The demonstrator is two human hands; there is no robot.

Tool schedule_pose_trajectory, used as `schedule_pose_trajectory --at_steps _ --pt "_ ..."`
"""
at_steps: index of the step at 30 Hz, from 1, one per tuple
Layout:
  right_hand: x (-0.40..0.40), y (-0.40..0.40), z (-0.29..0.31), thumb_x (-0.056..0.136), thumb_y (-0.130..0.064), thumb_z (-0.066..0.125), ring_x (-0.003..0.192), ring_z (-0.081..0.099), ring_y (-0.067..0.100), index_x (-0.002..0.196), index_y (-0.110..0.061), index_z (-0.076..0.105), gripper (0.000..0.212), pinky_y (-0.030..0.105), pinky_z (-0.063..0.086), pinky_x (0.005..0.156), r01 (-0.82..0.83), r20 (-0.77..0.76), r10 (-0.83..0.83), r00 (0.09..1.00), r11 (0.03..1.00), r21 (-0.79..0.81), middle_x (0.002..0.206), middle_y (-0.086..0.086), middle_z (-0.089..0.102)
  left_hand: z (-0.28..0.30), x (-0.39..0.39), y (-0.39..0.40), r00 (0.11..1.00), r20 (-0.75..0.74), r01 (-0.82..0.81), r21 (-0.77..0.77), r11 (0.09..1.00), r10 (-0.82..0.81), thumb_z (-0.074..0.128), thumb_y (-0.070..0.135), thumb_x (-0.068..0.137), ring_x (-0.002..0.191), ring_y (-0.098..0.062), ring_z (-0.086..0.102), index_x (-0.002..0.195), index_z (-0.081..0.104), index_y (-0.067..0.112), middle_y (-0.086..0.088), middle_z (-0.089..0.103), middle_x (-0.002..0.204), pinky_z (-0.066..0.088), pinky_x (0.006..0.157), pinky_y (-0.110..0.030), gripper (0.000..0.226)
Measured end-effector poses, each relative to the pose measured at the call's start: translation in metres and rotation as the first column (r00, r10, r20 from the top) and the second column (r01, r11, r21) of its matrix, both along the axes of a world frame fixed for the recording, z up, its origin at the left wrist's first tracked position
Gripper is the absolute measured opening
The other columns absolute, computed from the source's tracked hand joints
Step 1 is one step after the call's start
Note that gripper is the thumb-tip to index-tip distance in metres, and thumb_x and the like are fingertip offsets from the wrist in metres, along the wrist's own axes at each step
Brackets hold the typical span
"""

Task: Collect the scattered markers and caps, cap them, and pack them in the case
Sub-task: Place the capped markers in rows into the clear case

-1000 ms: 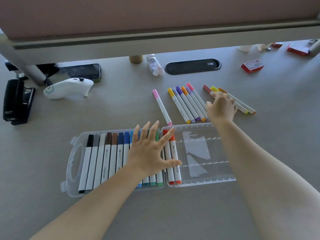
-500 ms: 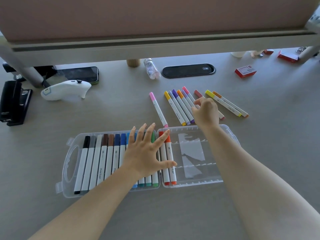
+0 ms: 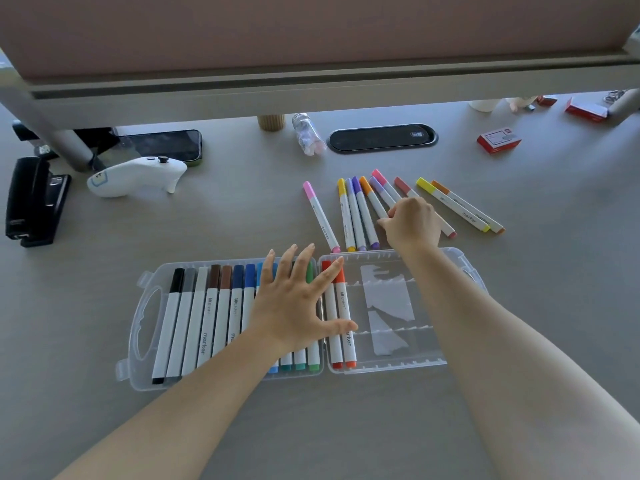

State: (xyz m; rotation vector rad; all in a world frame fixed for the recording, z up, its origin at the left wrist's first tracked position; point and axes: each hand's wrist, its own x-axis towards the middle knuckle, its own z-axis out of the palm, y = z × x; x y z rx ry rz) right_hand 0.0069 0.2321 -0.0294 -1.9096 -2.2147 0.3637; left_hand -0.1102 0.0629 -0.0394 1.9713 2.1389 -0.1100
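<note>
1. The step in hand looks like collecting: the loose markers appear all capped, with no stray caps visible, so what remains is gathering them and slotting them into the case (image 3: 460, 268).

2. The case lies opened flat on the near middle of the worktop (image 3: 519, 341). Its left half is filled with a row of markers from black through browns and blues to greens; its right half holds only a red marker (image 3: 333, 327) and an orange marker (image 3: 347, 327) at its left edge, the other slots bare.

3. The left hand (image 3: 298, 306) lies flat with fingers spread and straight, pressing on the packed markers across the hinge, grasping nothing. It seems to steady the case.

4. The right hand (image 3: 414, 223) is just beyond the far rim of the case, fingers curled around the near ends of the lilac marker (image 3: 379, 195) and pink marker (image 3: 384, 183); how many it truly grips I cannot tell, since the hand covers them.

5. Loose on the worktop: a light pink marker (image 3: 320, 216) to the left, a yellow-purple-orange group (image 3: 356, 216) beside the hand, a dusty red marker (image 3: 405, 188) partly under the hand, and a yellow and orange pair (image 3: 460, 206) to the right.

6. The next move probably calls for closing firmly on the gripped markers, lifting them near, and laying them parallel in the bare slots beside the orange marker, cap ends far like the rest.
</note>
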Motion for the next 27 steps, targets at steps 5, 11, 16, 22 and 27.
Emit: schedule_pose_trajectory --at_steps 5,11,16,22,27 --pt "0.001 0.000 0.012 0.091 -0.022 0.053 0.075 0.061 0.022 0.088 -0.005 0.064 0.021 0.023 0.043 0.058 0.057 -0.111 -0.067 0.992 0.995 -0.087 0.078 0.006 0.060 0.002 0.000 0.001 1.000 -0.023 0.007 -0.026 1.000 -0.008 -0.010 0.090 0.041 0.143 -0.027 -0.010 0.138 -0.020 0.044 0.001 -0.009 0.154 -0.014 0.111 -0.047 0.108" --pt "0.008 -0.016 0.058 0.086 -0.017 0.061 0.081 0.060 0.021 0.094 -0.003 0.065 0.017 0.034 0.054 0.084 0.041 -0.627 -0.314 0.713 0.911 -0.410 0.095 0.012 0.065 0.007 0.000 0.001 1.000 -0.002 0.009 -0.038 0.999 -0.009 -0.004 0.090 0.049 0.143 -0.028 -0.009 0.141 -0.013 0.043 -0.001 -0.008 0.155 -0.012 0.112 -0.048 0.104" --pt "0.018 -0.059 0.065 0.086 -0.005 0.059 0.076 0.062 0.019 0.095 -0.004 0.059 0.009 0.029 0.054 0.076 -0.173 -0.625 -0.338 0.703 0.772 -0.612 0.084 0.009 0.063 0.014 -0.007 -0.005 1.000 0.003 -0.010 -0.085 0.996 0.011 0.029 0.080 0.072 0.143 -0.029 -0.012 0.142 -0.011 0.041 -0.003 -0.011 0.155 -0.011 0.113 -0.048 0.090" --pt "0.017 -0.095 0.047 0.089 -0.013 0.056 0.062 0.057 0.013 0.076 -0.009 0.060 0.014 0.021 0.049 0.066 -0.227 -0.492 -0.211 0.845 0.691 -0.687 0.071 0.004 0.061 0.024 -0.025 -0.015 0.995 0.087 -0.032 -0.080 0.996 0.039 0.042 0.070 0.076 0.142 -0.029 -0.014 0.146 0.002 0.031 -0.006 -0.011 0.155 -0.010 0.113 -0.047 0.090" --pt "0.015 -0.106 0.040 0.084 -0.018 0.062 0.068 0.058 0.016 0.096 0.000 0.066 0.022 0.022 0.050 0.068 -0.201 -0.364 -0.095 0.926 0.693 -0.692 0.077 0.006 0.063 0.029 -0.029 -0.024 0.989 0.129 -0.073 -0.048 0.996 0.079 0.043 0.065 0.080 0.143 -0.028 -0.013 0.147 0.009 0.027 -0.006 -0.009 0.155 -0.009 0.114 -0.046 0.084"
